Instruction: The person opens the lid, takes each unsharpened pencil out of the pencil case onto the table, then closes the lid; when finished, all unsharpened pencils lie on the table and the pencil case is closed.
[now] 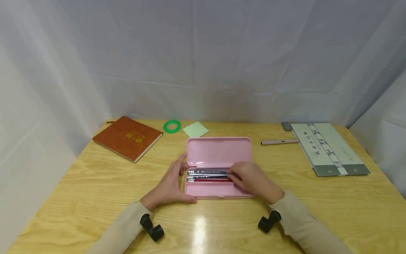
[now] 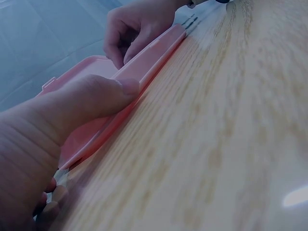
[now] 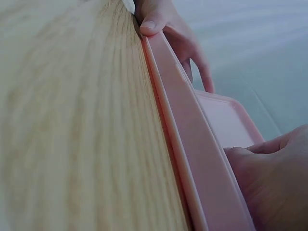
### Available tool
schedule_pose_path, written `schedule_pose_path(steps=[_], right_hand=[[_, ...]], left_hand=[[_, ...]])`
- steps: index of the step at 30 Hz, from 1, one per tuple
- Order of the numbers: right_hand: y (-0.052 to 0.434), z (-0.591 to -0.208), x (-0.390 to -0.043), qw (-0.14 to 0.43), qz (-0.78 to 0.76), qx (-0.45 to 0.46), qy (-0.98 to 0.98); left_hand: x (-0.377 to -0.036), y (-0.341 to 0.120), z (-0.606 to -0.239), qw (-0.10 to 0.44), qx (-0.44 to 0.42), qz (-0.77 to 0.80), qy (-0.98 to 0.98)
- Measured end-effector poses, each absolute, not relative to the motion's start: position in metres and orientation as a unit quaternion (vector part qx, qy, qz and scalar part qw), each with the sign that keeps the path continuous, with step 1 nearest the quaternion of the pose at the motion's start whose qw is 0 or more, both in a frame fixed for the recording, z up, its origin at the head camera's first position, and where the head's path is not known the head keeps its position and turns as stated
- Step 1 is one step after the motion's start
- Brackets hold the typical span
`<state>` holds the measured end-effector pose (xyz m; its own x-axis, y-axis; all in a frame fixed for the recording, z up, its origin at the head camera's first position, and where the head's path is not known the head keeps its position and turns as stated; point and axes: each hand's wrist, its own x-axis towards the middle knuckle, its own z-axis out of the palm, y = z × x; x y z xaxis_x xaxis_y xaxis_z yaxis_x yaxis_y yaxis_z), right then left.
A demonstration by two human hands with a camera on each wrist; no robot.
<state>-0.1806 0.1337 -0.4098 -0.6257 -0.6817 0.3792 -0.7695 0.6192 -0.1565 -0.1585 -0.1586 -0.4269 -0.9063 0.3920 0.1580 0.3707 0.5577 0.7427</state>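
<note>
The case [image 1: 209, 190] is set flat, mid-table [image 1: 127, 183], long side to the person, prob. so its inside can be reached w/ either hand. Its L end is spanned by the L hand [image 1: 169, 183]: thumb laid straight on the near corner, fingers spread wide to the far corner by the hinge. Nothing is clenched; the end is just braced, prob. so that sliding is stopped. The R hand [image 1: 253, 178] is dipped into the R end, fingers bent over the R ends of the pencils [image 1: 209, 180]; tips are hidden, so whether any pencil is pinched can't be told. The lid [image 1: 219, 151] is tipped up at the back, prob. to leave the inside free.

In the case, several pencils, incl. a red one nearest the person, are laid side by side in the rear slot, silvery ends to L. In the long front slot pink floor is shown; the R part is partly covered by the R hand.

Well apart, at far L, a brown book [image 1: 128, 137] is placed, w/ green tape [image 1: 165, 127] and a note [image 1: 195, 129] btwn it and the lid. At far R, a pen [image 1: 279, 141] is laid by the pad [image 1: 340, 148].
</note>
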Motion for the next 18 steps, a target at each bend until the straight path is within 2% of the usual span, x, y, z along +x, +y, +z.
schedule_pose_path(steps=[5, 10, 18], right_hand=[[0.135, -0.410, -0.177, 0.173, 0.163, 0.395, -0.887], [0.153, -0.411, -0.174, 0.171, 0.188, 0.356, -0.899], [0.225, -0.414, -0.156, 0.178, 0.226, 0.269, -0.919]], left_hand=[[-0.159, -0.159, -0.426, 0.013, 0.217, 0.414, 0.884], [-0.159, -0.159, -0.426, 0.013, 0.218, 0.414, 0.884], [-0.159, -0.159, -0.427, 0.016, 0.212, 0.418, 0.884]])
